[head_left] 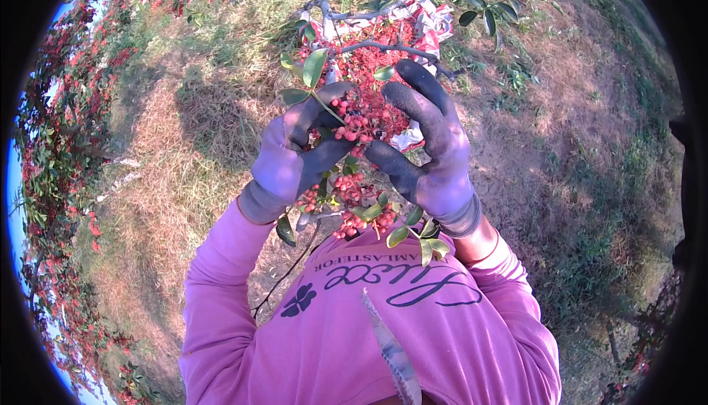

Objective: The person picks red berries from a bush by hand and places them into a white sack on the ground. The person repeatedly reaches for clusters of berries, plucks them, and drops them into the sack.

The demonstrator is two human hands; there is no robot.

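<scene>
Both hands wear purple gloves with dark coated fingers. My left hand (301,148) has thumb and fingers closed around the edge of a cluster of small red berries (358,126) with a leafy stem. Just right of that cluster, my right hand (431,134) is spread, its thumb beside the berries and its fingers raised. More red berry clusters (351,189) with green leaves hang below, near the pink shirt. Beyond the hands, a white and red sack (434,21) lies open, heaped with picked red berries (381,54).
A bare grey branch (387,47) crosses above the sack, with a forked limb (325,4) behind it. Shrubs full of red berries (66,145) stand along the left. Dry grass (204,123) covers the ground. A thin twig (287,272) runs beside the left forearm.
</scene>
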